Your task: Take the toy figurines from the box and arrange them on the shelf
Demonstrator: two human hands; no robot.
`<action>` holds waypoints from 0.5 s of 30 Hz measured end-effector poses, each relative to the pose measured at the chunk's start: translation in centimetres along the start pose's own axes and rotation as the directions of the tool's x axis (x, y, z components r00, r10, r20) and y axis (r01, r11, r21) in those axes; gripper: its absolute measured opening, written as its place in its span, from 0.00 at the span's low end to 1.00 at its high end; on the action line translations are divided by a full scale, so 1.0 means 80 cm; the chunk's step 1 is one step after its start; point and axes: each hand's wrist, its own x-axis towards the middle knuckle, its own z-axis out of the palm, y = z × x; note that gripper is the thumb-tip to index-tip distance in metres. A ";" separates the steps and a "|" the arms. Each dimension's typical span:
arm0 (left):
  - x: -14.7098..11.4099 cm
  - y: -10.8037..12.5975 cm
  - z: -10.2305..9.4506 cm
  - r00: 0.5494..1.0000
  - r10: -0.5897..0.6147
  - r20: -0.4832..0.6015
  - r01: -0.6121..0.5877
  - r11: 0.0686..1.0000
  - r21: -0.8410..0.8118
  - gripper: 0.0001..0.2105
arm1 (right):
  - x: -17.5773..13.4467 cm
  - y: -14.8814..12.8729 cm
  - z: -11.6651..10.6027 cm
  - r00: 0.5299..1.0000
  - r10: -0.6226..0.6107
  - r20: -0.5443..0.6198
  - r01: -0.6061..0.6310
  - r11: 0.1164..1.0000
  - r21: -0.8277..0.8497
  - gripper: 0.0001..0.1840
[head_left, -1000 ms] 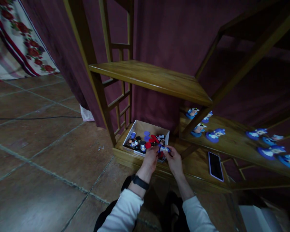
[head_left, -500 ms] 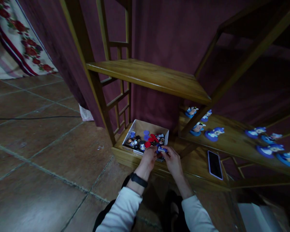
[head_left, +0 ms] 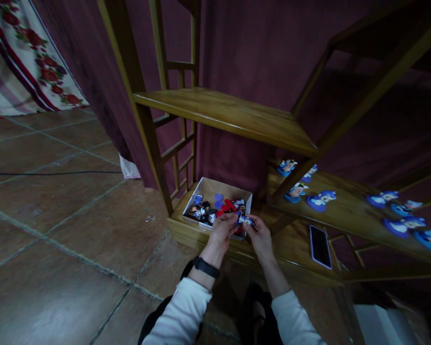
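left hand (head_left: 221, 231) and right hand (head_left: 260, 235) grip a figurine (head_left: 246, 220) over a box (head_left: 225, 185) of figures (head_left: 201, 211)

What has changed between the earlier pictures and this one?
Very little: the left hand has edged slightly forward over the open box. Nothing was visibly picked up or let go. Both it and the right hand still hold the small blue-and-white figure; the box, phone and shelf figurines stayed put.
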 end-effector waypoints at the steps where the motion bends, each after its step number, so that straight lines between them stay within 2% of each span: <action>1: 0.001 0.000 -0.001 1.000 0.010 -0.003 -0.010 1.000 0.008 0.12 | 0.000 -0.001 0.000 1.000 0.002 0.006 -0.002 1.000 0.006 0.17; 4: 0.001 -0.001 -0.002 1.000 0.027 -0.009 -0.027 0.999 0.031 0.12 | -0.001 -0.007 0.000 1.000 -0.007 0.026 0.007 1.000 0.001 0.16; 9: -0.003 -0.001 0.002 0.998 0.057 -0.030 -0.055 0.998 0.042 0.12 | -0.003 -0.011 -0.001 0.998 -0.056 0.023 0.058 0.992 -0.113 0.16; 15: -0.009 -0.009 0.008 0.979 0.196 -0.059 -0.189 0.976 0.105 0.08 | -0.002 -0.004 -0.003 0.996 -0.092 0.011 0.092 0.977 -0.190 0.16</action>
